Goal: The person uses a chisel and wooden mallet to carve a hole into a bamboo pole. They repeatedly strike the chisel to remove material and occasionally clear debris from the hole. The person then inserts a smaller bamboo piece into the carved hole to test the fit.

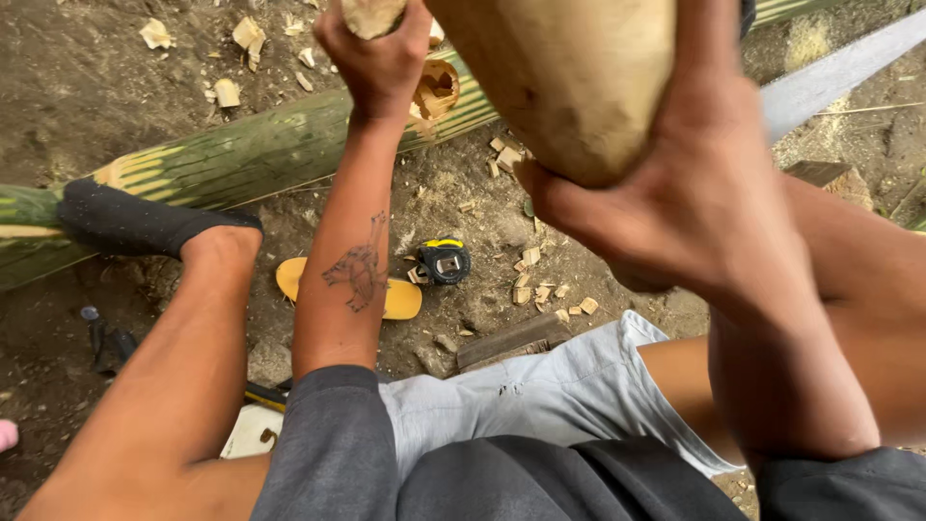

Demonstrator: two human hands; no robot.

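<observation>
1. Wood fills the top of my view: a pale, thick mallet (569, 77) whose upper end runs off the frame.
2. My right hand (694, 203) is clamped on the mallet's lower end from the side, fingers wrapped behind it where I cannot see them.
3. My left hand (378, 53) is closed tight round a short wooden peg (371, 14); only its stub shows above my fist, and the rest is cut off or hidden in my palm.
4. Just beside that fist lies a green striped bamboo pole (241, 154), running across the dirt ground (77, 77) from the left edge toward the top right; the mallet covers part of it.
5. A ragged hole (436, 89) is cut in the pole right of my left wrist.
6. My foot in a black sock (135, 222) rests on the pole near the left edge.
7. Under my left forearm a yellow sandal (400, 297) is half hidden, with a black and yellow tape measure (444, 260) just beside it.
8. Wood chips (535, 287) lie scattered on the ground.
9. A saw blade (839, 72) slants in from the top right corner, its handle out of view.
</observation>
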